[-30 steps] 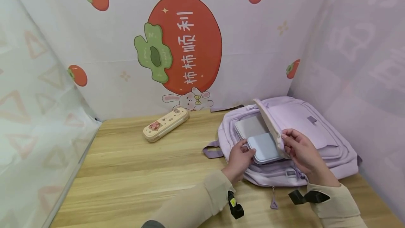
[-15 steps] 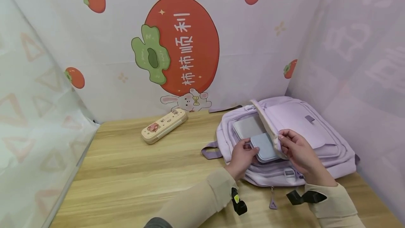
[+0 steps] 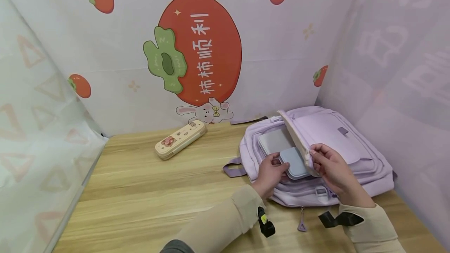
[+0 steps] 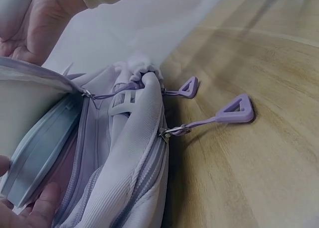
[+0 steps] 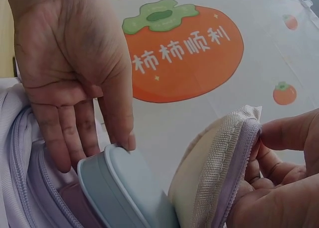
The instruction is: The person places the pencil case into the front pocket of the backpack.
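Observation:
A lilac backpack [image 3: 355, 132] lies on the table at the right with its front compartment unzipped. My left hand [image 3: 268, 175] holds the near-left end of a flat light blue case [image 3: 295, 163], thumb on one face and fingers at its side. The case's far part is hidden under the lifted flap. With thumb and fingertips, my right hand [image 3: 332, 169] pinches the zippered edge of the flap [image 5: 239, 161] and keeps it raised. Behind the blue case, a flat silver-grey case [image 3: 275, 141] lies inside the compartment, partly covered by the flap.
A cream pencil case [image 3: 181, 139] with cartoon prints lies at the back of the wooden table [image 3: 147, 190]. Purple triangular zipper pulls [image 4: 237, 111] hang from the bag's near side. Printed cloth walls [image 3: 274, 77] stand behind and at both sides.
The left hand has moved slightly right, sliding the blue case further under the flap, so less of it shows. The right hand keeps its grip on the flap edge.

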A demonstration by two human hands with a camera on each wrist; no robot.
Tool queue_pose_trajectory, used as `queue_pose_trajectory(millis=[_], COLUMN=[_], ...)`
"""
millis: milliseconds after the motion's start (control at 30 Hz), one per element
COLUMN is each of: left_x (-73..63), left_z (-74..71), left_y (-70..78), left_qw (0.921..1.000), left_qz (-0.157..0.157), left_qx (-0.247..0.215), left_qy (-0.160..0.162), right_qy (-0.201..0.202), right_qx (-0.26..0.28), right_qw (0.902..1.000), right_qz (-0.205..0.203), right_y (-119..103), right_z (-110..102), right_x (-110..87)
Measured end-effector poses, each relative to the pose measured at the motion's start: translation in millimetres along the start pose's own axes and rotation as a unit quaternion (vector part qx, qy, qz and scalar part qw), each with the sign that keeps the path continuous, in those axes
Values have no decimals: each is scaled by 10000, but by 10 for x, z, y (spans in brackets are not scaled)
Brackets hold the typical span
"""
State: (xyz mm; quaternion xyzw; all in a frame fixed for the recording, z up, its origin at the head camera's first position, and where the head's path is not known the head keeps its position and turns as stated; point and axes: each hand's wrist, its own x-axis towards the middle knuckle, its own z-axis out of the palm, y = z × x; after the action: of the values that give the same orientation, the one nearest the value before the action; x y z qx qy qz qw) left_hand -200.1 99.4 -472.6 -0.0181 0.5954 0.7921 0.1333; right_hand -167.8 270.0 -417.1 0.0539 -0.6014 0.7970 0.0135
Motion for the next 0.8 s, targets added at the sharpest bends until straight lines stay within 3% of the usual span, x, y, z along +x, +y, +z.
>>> queue_pose_trajectory(millis=[333,533,800], left_x=[-70,-33,19], left_z=[-213,-499,-891], left_y=[66,186,281], left_qw=[9995,9999,9995], left_qz=[-177,-110,-216], left_qx=[-247,-43,173], left_qy=[-84,-126,142], right_qy=[-41,-20,6], right_qx=[59,53,10], right_qw=[10000,10000,10000], right_qz=[-26,-33,-14], right_y=[-10,-27,-43], right_z=[7,-30,-64], right_x=[13,13,3])
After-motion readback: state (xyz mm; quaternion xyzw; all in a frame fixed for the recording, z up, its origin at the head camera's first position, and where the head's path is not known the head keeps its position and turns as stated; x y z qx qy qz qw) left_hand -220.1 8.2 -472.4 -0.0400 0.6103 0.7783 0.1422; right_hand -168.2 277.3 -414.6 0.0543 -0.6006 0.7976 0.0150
